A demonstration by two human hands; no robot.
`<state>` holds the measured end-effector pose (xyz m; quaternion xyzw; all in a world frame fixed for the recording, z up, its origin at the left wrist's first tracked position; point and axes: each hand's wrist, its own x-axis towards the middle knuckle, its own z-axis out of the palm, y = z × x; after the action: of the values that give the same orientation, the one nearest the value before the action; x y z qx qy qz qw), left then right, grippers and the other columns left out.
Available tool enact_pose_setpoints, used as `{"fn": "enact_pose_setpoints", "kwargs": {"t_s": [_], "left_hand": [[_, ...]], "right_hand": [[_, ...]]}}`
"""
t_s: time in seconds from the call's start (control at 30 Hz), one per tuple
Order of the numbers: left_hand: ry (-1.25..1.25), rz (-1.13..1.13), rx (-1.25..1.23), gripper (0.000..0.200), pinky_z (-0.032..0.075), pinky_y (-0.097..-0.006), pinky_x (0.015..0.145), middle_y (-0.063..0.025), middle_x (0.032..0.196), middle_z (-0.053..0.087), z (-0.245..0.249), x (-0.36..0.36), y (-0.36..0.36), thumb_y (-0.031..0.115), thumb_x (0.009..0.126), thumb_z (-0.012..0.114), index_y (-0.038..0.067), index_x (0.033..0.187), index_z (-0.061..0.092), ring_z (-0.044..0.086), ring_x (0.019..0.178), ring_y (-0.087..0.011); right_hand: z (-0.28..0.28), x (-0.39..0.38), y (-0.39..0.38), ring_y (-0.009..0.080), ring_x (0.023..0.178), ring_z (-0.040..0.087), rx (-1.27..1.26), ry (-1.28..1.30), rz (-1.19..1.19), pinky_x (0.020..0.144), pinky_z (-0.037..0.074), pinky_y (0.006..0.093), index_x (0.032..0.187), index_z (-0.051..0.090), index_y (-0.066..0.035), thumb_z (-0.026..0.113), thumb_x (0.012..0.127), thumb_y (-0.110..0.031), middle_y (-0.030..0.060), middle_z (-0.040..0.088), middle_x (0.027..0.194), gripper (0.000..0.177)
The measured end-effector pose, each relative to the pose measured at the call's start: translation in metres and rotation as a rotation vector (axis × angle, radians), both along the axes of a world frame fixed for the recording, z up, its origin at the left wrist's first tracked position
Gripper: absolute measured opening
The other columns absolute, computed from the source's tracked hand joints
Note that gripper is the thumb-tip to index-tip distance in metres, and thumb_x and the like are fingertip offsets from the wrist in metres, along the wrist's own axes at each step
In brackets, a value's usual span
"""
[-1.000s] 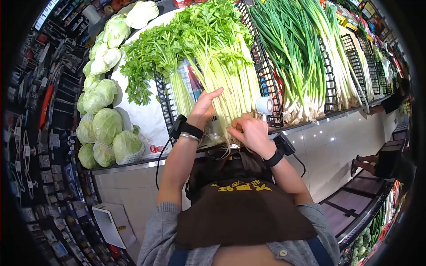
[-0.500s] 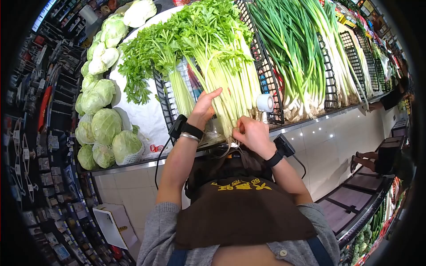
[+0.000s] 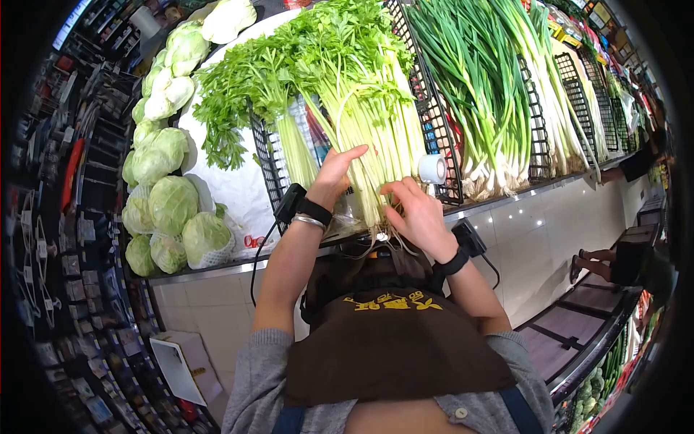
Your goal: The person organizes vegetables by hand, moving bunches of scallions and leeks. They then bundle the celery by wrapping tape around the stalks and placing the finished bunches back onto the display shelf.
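A large bunch of celery (image 3: 369, 155) lies with its leaves away from me and its pale, rooty ends toward my apron. My left hand (image 3: 337, 175) grips its left side, the thumb across the stalks and the other fingers hidden beneath. At the lower right of the stalks, my right hand (image 3: 421, 217) has thumb and forefinger apart, with fingertips against the celery near the roots. Beside the stalks on the right is a white roll (image 3: 432, 168), perhaps tape. Another celery bunch (image 3: 293, 148) rests to the left of my left hand.
Black plastic crate walls (image 3: 450, 155) flank the celery. Right of them lie green onions (image 3: 484, 94). Several cabbages (image 3: 173, 205) are stacked at left on a white sheet (image 3: 210, 134). The counter's metal edge (image 3: 195, 275) runs before me. Another person's legs (image 3: 596, 266) show at far right.
My right hand has loosened from a pinch near the roots, its thumb and fingers spreading and shifting slightly up the stalks. My left hand stays almost in place on the celery.
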<state>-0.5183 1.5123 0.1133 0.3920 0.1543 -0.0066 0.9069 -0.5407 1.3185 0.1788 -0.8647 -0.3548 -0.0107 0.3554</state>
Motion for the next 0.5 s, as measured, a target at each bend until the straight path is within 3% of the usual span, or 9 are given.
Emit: {"fn": "enact_pose_setpoints", "kwargs": {"t_s": [0.13, 0.27, 0.43, 0.5], "left_hand": [[-0.007, 0.069, 0.036, 0.035, 0.049, -0.0345, 0.084, -0.0124, 0.109, 0.058, 0.012, 0.012, -0.013, -0.001, 0.081, 0.056, -0.002, 0.115, 0.050, 0.059, 0.096, -0.0225], [-0.092, 0.094, 0.025, 0.033, 0.050, -0.0334, 0.080, -0.0120, 0.108, 0.058, 0.018, 0.024, -0.019, -0.003, 0.081, 0.054, -0.002, 0.114, 0.050, 0.059, 0.093, -0.0214], [-0.083, 0.051, 0.098, 0.035, 0.049, -0.0333, 0.083, -0.0125, 0.107, 0.059, 0.022, 0.032, -0.020, -0.002, 0.082, 0.053, -0.003, 0.117, 0.047, 0.059, 0.095, -0.0217], [-0.083, 0.045, 0.084, 0.037, 0.048, -0.0340, 0.085, -0.0134, 0.109, 0.058, 0.019, 0.034, -0.019, -0.002, 0.083, 0.052, -0.003, 0.119, 0.045, 0.058, 0.097, -0.0226]], "right_hand": [[-0.014, 0.014, 0.008, 0.0247, 0.061, 0.059, -0.170, -0.060, -0.019, 0.052, 0.045, 0.0350, 0.076, 0.064, -0.011, 0.065, 0.073, -0.017, 0.0059, 0.058, 0.070, 0.007], [-0.015, 0.021, 0.010, 0.0242, 0.061, 0.059, -0.180, -0.122, -0.119, 0.053, 0.045, 0.0347, 0.075, 0.064, -0.010, 0.064, 0.073, -0.017, 0.0059, 0.058, 0.069, 0.008], [-0.019, 0.034, 0.006, 0.0267, 0.060, 0.059, -0.020, 0.181, -0.081, 0.055, 0.046, 0.0382, 0.073, 0.063, -0.010, 0.065, 0.071, -0.019, 0.0058, 0.058, 0.069, 0.009], [-0.017, 0.030, 0.006, 0.0244, 0.059, 0.058, -0.033, 0.130, -0.086, 0.054, 0.045, 0.0356, 0.076, 0.064, -0.010, 0.065, 0.071, -0.019, 0.0056, 0.058, 0.069, 0.010]]}}
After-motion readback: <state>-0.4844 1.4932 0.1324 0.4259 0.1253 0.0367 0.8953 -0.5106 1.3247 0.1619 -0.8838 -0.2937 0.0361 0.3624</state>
